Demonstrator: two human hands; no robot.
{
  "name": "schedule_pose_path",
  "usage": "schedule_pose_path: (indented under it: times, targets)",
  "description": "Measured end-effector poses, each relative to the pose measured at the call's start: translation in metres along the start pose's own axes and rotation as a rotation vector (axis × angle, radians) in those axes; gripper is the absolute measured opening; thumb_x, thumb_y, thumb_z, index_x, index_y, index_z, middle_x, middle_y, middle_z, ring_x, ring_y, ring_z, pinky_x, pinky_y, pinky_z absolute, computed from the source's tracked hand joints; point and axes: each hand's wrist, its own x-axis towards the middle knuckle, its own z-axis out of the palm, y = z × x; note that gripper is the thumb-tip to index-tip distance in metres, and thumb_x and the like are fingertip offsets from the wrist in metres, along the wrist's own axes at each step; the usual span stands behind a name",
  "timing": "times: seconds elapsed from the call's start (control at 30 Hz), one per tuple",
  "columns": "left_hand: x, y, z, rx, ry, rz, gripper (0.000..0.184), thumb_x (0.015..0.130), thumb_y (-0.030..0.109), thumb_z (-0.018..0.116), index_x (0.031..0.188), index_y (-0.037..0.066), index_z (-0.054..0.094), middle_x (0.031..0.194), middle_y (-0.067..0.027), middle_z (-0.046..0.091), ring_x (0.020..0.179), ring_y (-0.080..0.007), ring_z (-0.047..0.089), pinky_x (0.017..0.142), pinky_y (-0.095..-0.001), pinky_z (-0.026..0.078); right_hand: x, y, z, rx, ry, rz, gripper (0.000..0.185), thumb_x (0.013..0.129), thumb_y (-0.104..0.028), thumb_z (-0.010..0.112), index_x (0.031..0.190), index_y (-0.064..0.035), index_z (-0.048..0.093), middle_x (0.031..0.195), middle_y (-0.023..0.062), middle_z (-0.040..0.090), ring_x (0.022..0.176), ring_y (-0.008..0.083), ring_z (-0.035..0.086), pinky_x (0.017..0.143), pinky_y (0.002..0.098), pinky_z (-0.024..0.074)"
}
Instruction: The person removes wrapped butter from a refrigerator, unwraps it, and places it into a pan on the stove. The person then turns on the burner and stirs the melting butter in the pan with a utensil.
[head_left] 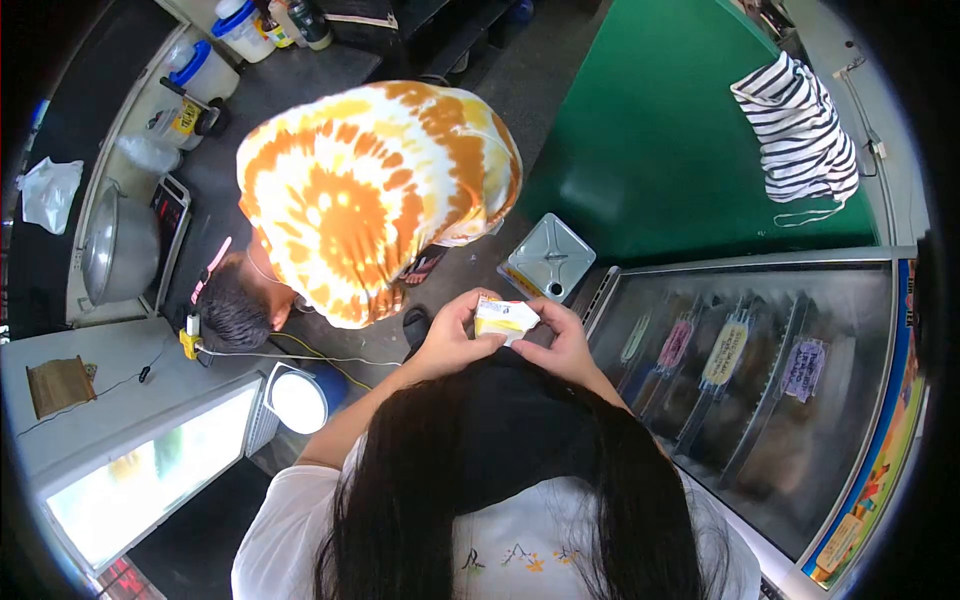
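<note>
A small white and yellow packet [505,318] is held in front of my chest, between both hands. My left hand [455,338] grips its left side, with the thumb along the lower edge. My right hand [556,342] has its fingers curled at the packet's right edge. The print on the packet is too small to read. Beyond it on the floor stands a square metal tin [552,252].
A person in an orange and white tie-dye shirt [370,190] bends close ahead on the left. A glass-topped freezer [760,400] is at the right, a green panel [650,150] behind it. A white-lidded bucket [298,402] and cables lie left.
</note>
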Motion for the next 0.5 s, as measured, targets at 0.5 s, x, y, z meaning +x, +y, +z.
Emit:
schedule_pose_path:
  times: [0.5]
  targets:
    - [0.013,-0.006,0.021,-0.131,0.034,-0.025,0.032,0.081,0.004,0.066,0.11,0.002,0.052,0.103,-0.0029,0.06,0.097,-0.0078,0.055,0.086,-0.0247,0.044,-0.006,0.009,-0.011,-0.031,0.095,0.001,0.04,0.069,-0.012,0.076,0.102,0.0004,0.059,0.086,0.0047,0.064,0.079,0.0127,0.06,0.069,0.0253,0.0462]
